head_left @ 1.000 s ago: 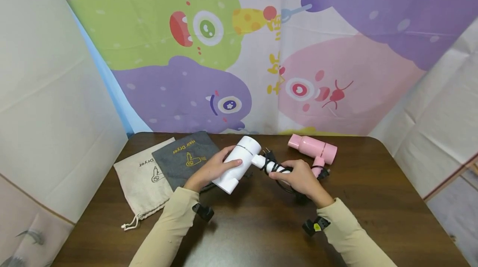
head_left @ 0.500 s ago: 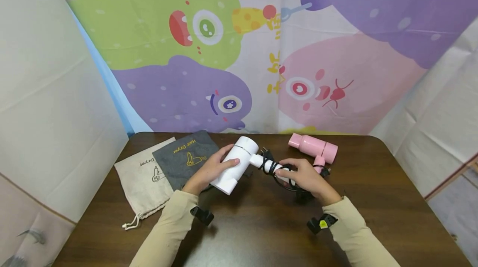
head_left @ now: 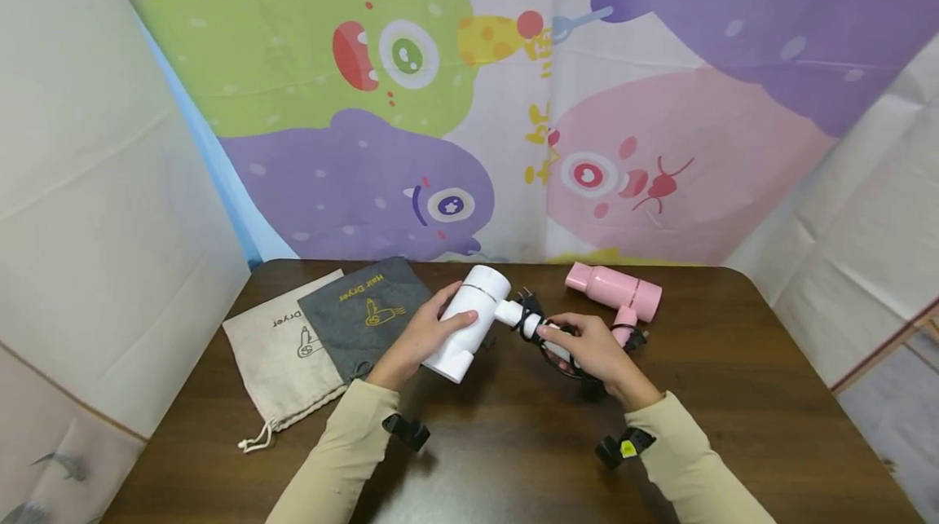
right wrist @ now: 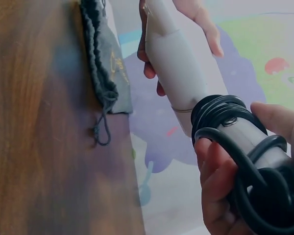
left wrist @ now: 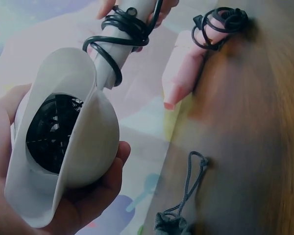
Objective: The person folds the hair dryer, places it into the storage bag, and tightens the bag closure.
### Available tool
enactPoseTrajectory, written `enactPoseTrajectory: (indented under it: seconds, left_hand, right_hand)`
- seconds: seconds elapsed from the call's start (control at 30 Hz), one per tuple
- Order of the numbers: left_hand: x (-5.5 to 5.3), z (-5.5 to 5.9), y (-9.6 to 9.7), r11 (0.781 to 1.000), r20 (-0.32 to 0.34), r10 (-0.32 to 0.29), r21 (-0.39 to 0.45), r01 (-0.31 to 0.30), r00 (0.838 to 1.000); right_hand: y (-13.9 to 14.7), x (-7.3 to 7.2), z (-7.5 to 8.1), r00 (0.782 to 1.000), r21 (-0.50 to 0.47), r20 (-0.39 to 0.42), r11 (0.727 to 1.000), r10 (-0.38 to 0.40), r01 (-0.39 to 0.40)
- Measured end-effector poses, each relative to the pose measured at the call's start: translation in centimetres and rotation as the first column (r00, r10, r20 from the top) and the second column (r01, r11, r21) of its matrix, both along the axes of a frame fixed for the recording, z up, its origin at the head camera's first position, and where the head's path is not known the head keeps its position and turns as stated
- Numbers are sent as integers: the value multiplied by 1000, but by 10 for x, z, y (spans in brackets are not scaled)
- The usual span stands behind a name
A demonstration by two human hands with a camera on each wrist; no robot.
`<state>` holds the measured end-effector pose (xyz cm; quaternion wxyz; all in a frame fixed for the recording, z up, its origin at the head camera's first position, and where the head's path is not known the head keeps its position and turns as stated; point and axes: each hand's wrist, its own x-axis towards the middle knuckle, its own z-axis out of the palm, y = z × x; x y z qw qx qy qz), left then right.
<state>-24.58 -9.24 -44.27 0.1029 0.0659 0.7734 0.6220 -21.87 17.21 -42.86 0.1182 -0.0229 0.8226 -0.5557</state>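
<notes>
A white hair dryer [head_left: 480, 308] is held over the table between both hands. My left hand [head_left: 421, 338] grips its barrel, thumb on top; the left wrist view shows the wide nozzle [left wrist: 82, 93] with a dark opening inside. My right hand [head_left: 594, 349] holds the handle [right wrist: 245, 127], which has a black power cord [right wrist: 223, 107] wound around it in several loops. The plug [head_left: 526, 301] sticks out near the top of the handle. Behind my right hand, a pink hair dryer [head_left: 619, 289] lies on the table with its own cord wrapped on its handle.
A grey drawstring pouch [head_left: 359, 312] marked Hair Dryer overlaps a cream drawstring pouch [head_left: 275, 365] at the table's left. Behind the brown wooden table [head_left: 499, 459] hangs a cartoon-print cloth [head_left: 513, 231], with pale panels at both sides.
The white hair dryer and both hands shift slightly left, then back right. My right fingers move a little along the corded handle. The pouches and pink hair dryer stay put.
</notes>
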Motion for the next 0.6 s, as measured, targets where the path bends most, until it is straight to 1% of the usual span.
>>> enactPoseTrajectory:
  seconds: [0.1,0.23,0.33,0.4,0.5,0.6]
  left_hand:
    - [3,3,0,1000,-8,24,12,-24,1000]
    - [7,5,3,999,-36,51,13,-50,998]
    - [8,3,7,998,-63,70,-2,-70,996]
    - [7,2,10,996,-74,83,-14,-84,994]
    - [7,1,13,994,-85,104,-25,-107,991]
    - [8,0,14,990,-80,130,-38,-133,988]
  right_hand:
    - [-2,0,2,1000,-1,-11,1000,-6,6]
    - [-3,1,3,1000,-6,-7,1000,-25,25]
    - [-2,2,3,998,-12,-4,998,-62,62]
    - [-3,2,3,995,-14,-6,995,-99,99]
    - [-4,2,3,990,-25,-15,990,-139,138]
    - [-6,3,0,985,-37,-8,985,-170,169]
